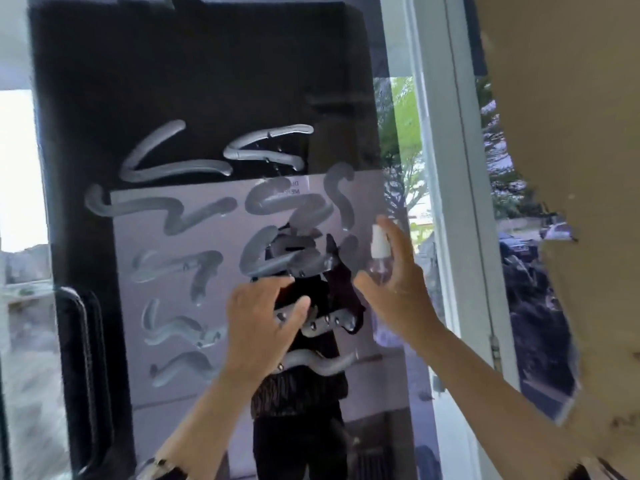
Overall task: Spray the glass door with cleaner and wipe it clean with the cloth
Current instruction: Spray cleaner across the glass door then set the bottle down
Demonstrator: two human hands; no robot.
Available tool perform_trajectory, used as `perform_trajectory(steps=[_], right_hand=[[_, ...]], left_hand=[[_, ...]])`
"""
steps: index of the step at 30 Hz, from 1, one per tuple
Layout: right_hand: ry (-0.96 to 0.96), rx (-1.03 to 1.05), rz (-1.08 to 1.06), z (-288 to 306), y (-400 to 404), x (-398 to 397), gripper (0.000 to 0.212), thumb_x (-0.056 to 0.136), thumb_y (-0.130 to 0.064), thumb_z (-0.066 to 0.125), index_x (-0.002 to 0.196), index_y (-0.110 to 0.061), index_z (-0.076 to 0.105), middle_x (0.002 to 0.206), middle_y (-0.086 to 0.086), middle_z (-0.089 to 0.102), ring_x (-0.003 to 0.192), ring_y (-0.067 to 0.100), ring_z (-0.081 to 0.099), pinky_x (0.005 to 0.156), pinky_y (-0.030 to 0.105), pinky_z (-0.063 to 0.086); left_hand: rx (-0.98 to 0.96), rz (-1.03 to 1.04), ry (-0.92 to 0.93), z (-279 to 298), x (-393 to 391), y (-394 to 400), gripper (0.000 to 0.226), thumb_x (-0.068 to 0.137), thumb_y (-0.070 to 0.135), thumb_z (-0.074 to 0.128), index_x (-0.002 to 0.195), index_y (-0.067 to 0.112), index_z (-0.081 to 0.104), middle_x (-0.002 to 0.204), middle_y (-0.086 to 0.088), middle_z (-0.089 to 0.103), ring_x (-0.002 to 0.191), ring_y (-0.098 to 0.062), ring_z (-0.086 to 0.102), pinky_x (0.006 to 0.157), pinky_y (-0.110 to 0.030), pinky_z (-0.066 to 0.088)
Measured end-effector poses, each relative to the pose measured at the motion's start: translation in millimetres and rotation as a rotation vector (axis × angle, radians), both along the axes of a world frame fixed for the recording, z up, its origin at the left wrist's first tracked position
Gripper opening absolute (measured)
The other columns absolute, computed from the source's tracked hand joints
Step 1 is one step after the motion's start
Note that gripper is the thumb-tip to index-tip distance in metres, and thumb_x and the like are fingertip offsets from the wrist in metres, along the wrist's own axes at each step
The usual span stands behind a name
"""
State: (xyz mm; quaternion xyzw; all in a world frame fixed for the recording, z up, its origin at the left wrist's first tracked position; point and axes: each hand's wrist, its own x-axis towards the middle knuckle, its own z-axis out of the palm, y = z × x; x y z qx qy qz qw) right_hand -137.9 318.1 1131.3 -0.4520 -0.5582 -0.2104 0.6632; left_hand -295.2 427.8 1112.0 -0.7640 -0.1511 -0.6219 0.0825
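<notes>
- Right hand [391, 289] is raised before the pane and wraps its fingers around a small spray bottle [379, 258]; the forefinger lies on top of the white nozzle, which points toward the glass.
- The bottle has a clear, rounded plastic body with a faintly pink tone, and it stands upright just beside the pane.
- Left hand [263, 320] is lifted close to the glass, a little lower and to the left of the right one; its fingers are bent and spread, and I cannot tell if they pinch anything.
- A dark, soft shape, perhaps the cloth [341, 289], shows between the two hands, but it mixes with the reflection, so I cannot tell who holds it.
- The glass door [207, 81] is smooth, dark and shiny, and it mirrors a person in dark clothes.
- Grey, wet, curved streaks [173, 168] run over the middle of the pane in wavy bands, some with small drops.
- A black, rounded vertical handle [74, 341] sits at the lower left of the door.
- A pale, flat door frame [460, 168] stands to the right, with green trees [401, 133] seen beside it.
</notes>
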Motion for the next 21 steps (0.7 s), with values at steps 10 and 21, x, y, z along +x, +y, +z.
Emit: perform_trajectory(steps=[10, 21], right_hand=[[-0.104, 0.111, -0.147, 116.7, 78.8, -6.5, 0.072, 0.076, -0.014, 0.055, 0.133, -0.047, 0.026, 0.051, -0.010, 0.037, 0.045, 0.001, 0.042, 0.044, 0.005, 0.034], [-0.145, 0.231, -0.147, 151.2, 99.6, -1.8, 0.057, 0.074, -0.007, 0.058, 0.125, -0.025, 0.038, 0.055, -0.019, 0.038, 0.049, -0.001, 0.045, 0.053, 0.011, 0.035]], left_hand=[[0.036, 0.357, 0.006, 83.1, -44.1, 81.8, 0.053, 0.082, 0.044, 0.048, 0.123, 0.011, 0.049, 0.132, -0.013, 0.048, 0.124, -0.033, 0.040, 0.103, -0.052, 0.027], [-0.052, 0.451, -0.025, 94.0, -50.0, 107.6, 0.061, 0.084, 0.034, 0.058, 0.137, 0.015, 0.033, 0.150, -0.009, 0.024, 0.139, -0.028, 0.014, 0.110, -0.051, 0.008]])
